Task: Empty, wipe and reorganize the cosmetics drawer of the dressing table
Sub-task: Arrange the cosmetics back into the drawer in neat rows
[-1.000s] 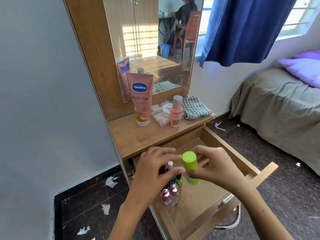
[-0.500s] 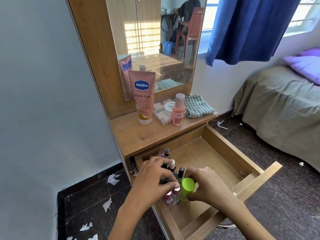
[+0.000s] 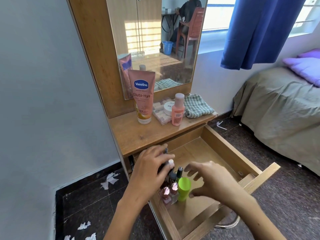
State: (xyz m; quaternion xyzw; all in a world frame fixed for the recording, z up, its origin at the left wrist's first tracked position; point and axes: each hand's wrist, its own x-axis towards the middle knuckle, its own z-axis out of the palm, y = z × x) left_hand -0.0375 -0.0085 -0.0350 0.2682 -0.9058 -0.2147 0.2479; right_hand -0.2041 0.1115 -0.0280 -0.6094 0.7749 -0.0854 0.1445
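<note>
The wooden drawer of the dressing table is pulled out. Along its left side stands a cluster of small nail polish bottles with dark, white and pink tops. A lime green bottle stands upright beside them on the drawer floor. My left hand lies over the back bottles, fingers across their tops. My right hand hovers just right of the green bottle, fingers spread and off it.
On the tabletop stand a pink Vaseline tube, a peach bottle, a white jar on a flat palette, and a folded checked cloth. A bed is at the right. Paper scraps litter the floor.
My right hand brought the green bottle down into the drawer, stood it by the nail polishes and let go. My left hand shifted back over the rear bottles.
</note>
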